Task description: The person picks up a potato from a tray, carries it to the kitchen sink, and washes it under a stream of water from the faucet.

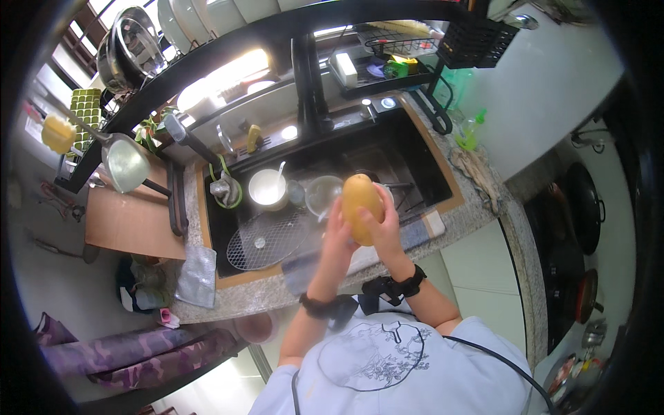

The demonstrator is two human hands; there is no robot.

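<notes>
A large oval yellow fruit, possibly a mango (360, 205), is held upright over the front of the black sink. My left hand (340, 238) presses against its left side, and my right hand (382, 220) wraps its right side with the thumb across the front. Beyond and beside the hands, inside the sink, stand a white bowl with a white spoon (267, 188) and a clear bowl (322, 194). Part of another pale vessel shows behind my right hand. An oval wire rack (264, 241) lies in the left part of the sink.
A black dish rack (228, 33) spans above the sink, with a ladle (126, 162) hanging at left. A brown board (132, 223) and silver cloth (197, 277) lie left. Folded cloths (420, 231) cover the front edge. A green spray bottle (469, 132) and rag (474, 174) are right.
</notes>
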